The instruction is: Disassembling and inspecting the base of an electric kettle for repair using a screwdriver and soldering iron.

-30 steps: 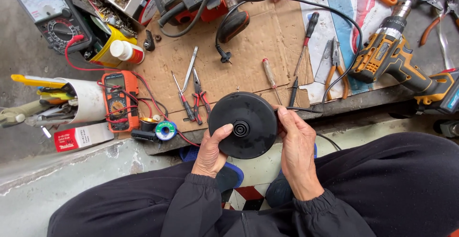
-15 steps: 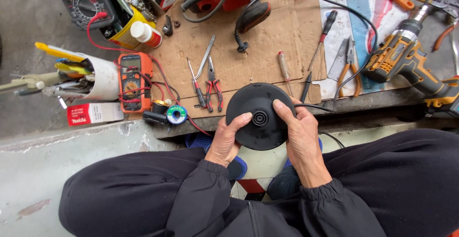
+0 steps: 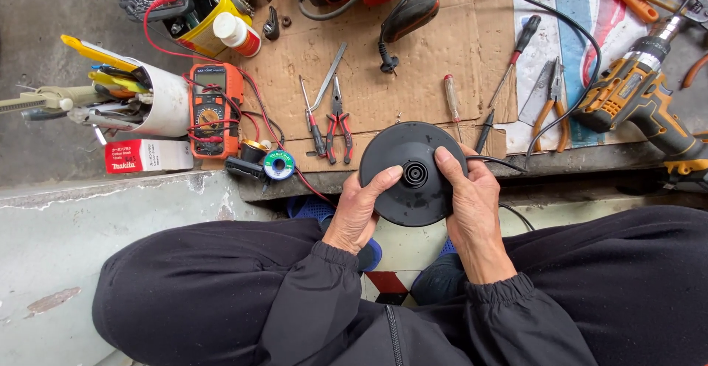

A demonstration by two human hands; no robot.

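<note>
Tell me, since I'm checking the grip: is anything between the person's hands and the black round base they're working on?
Nothing visible. The left hand and right hand both rest directly on the black round base, thumbs near its centre socket. The pliers and screwdrivers lie apart on the cardboard beyond it.

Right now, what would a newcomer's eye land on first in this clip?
First, the round black disc with a central socket, held between the left hand and right hand at the bench edge. Next, the orange multimeter at left and the yellow-and-black cordless drill at right, on the cluttered cardboard.
</note>
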